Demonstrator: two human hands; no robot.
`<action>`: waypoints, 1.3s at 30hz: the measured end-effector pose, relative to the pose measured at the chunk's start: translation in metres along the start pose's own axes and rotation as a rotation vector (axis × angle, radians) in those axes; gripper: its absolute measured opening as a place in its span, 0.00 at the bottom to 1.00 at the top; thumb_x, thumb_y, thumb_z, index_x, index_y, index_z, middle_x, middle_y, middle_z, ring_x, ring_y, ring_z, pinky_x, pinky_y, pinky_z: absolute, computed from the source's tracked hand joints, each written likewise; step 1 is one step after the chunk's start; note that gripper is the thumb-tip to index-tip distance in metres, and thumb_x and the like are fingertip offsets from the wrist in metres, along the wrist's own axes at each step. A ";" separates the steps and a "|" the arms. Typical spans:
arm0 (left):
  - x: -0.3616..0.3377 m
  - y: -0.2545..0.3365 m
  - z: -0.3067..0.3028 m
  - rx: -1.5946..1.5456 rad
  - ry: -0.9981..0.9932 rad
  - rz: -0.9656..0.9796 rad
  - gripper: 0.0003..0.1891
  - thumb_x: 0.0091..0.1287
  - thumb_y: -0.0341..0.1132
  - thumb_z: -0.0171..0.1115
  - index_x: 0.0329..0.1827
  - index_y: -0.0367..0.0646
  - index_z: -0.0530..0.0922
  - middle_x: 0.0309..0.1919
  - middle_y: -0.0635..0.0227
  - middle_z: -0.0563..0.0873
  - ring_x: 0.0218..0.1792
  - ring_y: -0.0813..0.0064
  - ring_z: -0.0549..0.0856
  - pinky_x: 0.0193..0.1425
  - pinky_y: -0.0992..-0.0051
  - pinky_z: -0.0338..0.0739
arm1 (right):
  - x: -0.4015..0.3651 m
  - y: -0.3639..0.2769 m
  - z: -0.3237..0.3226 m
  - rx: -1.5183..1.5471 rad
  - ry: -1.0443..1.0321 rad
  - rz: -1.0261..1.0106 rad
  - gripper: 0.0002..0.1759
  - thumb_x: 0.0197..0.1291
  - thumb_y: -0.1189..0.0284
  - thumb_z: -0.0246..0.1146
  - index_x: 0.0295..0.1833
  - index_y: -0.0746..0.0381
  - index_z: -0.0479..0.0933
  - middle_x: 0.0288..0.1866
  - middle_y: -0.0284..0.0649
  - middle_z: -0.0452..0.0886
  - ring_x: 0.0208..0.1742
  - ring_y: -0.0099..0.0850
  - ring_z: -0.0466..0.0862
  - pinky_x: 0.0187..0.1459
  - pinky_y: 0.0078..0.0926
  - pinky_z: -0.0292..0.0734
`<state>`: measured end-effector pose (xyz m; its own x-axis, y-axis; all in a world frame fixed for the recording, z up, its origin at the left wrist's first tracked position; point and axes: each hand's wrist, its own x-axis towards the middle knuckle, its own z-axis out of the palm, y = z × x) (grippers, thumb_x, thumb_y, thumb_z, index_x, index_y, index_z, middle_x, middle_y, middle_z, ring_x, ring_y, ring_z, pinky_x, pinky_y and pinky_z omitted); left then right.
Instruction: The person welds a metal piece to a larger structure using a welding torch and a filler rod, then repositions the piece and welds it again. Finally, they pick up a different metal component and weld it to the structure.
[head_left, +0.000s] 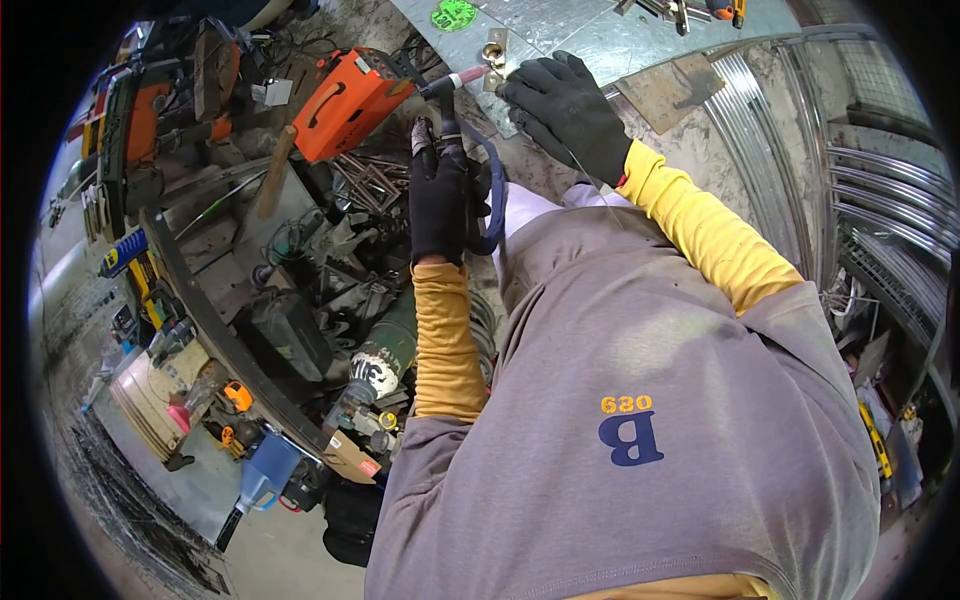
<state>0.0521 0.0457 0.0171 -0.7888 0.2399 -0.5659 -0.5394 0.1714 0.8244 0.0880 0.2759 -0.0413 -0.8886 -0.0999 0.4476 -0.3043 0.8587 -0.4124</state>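
Observation:
My left hand point(438, 200), in a black glove, is closed around the handle of a TIG welding torch point(440, 88). The torch's pink cup points at a small metal fitting with a round ring point(493, 54) on the metal table point(590, 30). Dark blue torch cable point(492, 195) loops down beside my left wrist. My right hand point(570, 115), also black-gloved, rests at the table edge just right of the fitting, fingers bent. A thin filler rod point(592, 178) trails from under its palm toward my lap; the fingertips' grip is partly hidden.
An orange welding machine point(345, 105) stands left of the torch. Below it lie scrap metal rods point(372, 183) and a green gas cylinder point(388, 345). Bundled shiny metal tubes point(760, 150) lie at right. A cluttered bench with a blue jug point(268, 470) is at lower left.

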 end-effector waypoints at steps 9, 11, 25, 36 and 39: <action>0.004 -0.004 -0.003 -0.009 0.015 -0.006 0.38 0.86 0.35 0.56 0.96 0.53 0.53 0.34 0.69 0.82 0.23 0.79 0.80 0.23 0.74 0.78 | -0.005 0.014 -0.001 0.110 -0.028 0.027 0.22 0.75 0.64 0.69 0.70 0.57 0.85 0.68 0.47 0.83 0.72 0.52 0.80 0.80 0.50 0.70; 0.002 -0.003 -0.002 -0.013 0.023 0.006 0.34 0.86 0.36 0.57 0.93 0.52 0.58 0.36 0.69 0.83 0.24 0.78 0.82 0.24 0.73 0.79 | -0.004 0.014 -0.001 0.112 -0.031 0.018 0.21 0.75 0.64 0.69 0.70 0.56 0.85 0.68 0.47 0.83 0.72 0.52 0.80 0.80 0.50 0.71; 0.004 0.000 -0.002 0.023 0.069 0.068 0.33 0.87 0.34 0.59 0.92 0.49 0.60 0.39 0.74 0.82 0.31 0.81 0.82 0.31 0.75 0.82 | -0.006 0.012 -0.002 0.036 -0.046 -0.002 0.24 0.77 0.60 0.68 0.74 0.55 0.84 0.70 0.45 0.83 0.73 0.49 0.79 0.82 0.50 0.69; 0.007 -0.006 -0.004 -0.057 0.030 0.027 0.22 0.85 0.38 0.62 0.78 0.48 0.71 0.35 0.70 0.83 0.24 0.76 0.82 0.24 0.70 0.79 | -0.001 0.009 0.001 0.027 0.035 -0.033 0.20 0.74 0.64 0.70 0.67 0.56 0.84 0.62 0.39 0.84 0.66 0.43 0.81 0.77 0.48 0.71; -0.008 -0.007 0.007 -0.095 0.084 0.003 0.20 0.84 0.37 0.62 0.75 0.48 0.73 0.35 0.70 0.84 0.24 0.76 0.83 0.24 0.70 0.79 | -0.008 0.002 -0.001 0.011 -0.028 -0.011 0.22 0.76 0.63 0.68 0.71 0.55 0.84 0.66 0.41 0.83 0.70 0.45 0.80 0.80 0.50 0.69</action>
<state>0.0639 0.0498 0.0158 -0.8104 0.1586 -0.5640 -0.5591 0.0785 0.8254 0.0951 0.2787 -0.0451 -0.8945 -0.1239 0.4297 -0.3181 0.8516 -0.4166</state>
